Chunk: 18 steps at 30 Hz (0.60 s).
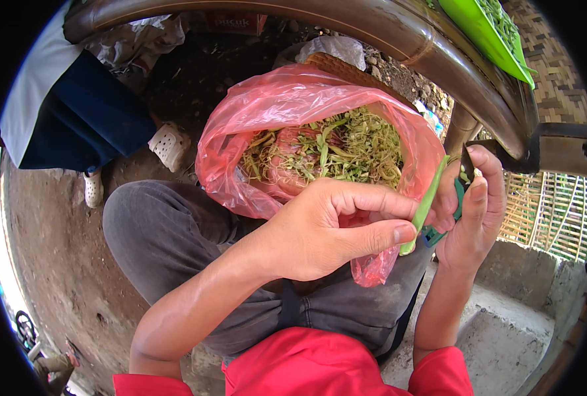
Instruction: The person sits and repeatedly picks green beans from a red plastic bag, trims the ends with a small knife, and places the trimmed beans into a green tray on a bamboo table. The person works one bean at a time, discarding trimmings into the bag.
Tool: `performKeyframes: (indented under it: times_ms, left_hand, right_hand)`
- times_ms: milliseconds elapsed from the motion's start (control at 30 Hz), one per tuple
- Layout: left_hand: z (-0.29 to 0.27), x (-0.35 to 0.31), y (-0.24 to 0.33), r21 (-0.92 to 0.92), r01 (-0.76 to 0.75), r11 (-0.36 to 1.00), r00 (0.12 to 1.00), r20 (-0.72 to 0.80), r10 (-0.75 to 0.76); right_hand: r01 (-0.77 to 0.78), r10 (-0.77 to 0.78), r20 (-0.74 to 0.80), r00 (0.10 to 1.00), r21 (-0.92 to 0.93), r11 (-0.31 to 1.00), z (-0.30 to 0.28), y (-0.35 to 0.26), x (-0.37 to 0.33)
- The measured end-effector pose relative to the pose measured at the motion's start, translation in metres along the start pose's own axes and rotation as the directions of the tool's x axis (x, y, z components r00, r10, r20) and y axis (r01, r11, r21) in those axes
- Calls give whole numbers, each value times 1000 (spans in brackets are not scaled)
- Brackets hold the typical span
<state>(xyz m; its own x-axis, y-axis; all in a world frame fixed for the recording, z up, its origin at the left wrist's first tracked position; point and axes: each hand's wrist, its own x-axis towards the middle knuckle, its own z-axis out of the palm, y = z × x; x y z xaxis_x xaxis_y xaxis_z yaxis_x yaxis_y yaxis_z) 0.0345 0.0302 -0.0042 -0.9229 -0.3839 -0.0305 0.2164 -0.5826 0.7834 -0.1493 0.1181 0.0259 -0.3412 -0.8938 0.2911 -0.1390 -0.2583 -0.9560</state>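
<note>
Between the thumb and fingers of my left hand (323, 228) is a long, slender green pod (426, 208), tilted with its tip up. My right hand (475, 221), just right of it, is closed round a small knife (466, 165) with a dark blade and a green handle. The blade points up beside my right thumb, where small pale bits cling. Below and beyond my hands, a pink plastic bag (260, 99) gapes open between my knees. Stringy green and yellowish plant trimmings (366, 145) fill it. My left forearm hides part of my lap.
Above the bag curves a thick bamboo rail (346, 26). At the upper right, a bright green tray (482, 36) holds cut green pieces on a woven surface (544, 46). Another person's legs in dark blue (99, 99) and pale clogs (170, 146) stand at left. Concrete blocks (505, 336) lie at lower right.
</note>
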Motion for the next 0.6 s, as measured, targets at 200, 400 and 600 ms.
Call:
performKeyframes:
  times_ms: [200, 400, 600]
  left_hand:
    - [-1, -1, 0, 176, 10, 984, 995, 93, -27]
    - [-34, -11, 10, 977, -90, 196, 978, 49, 203]
    - [-57, -24, 40, 978, 121, 168, 966, -155, 208]
  right_hand:
    - [-91, 83, -120, 989, -68, 994, -7, -3, 6]
    - [-448, 503, 29, 864, -414, 792, -4, 11, -4]
    - [-354, 408, -97, 908, -699, 622, 2, 49, -5]
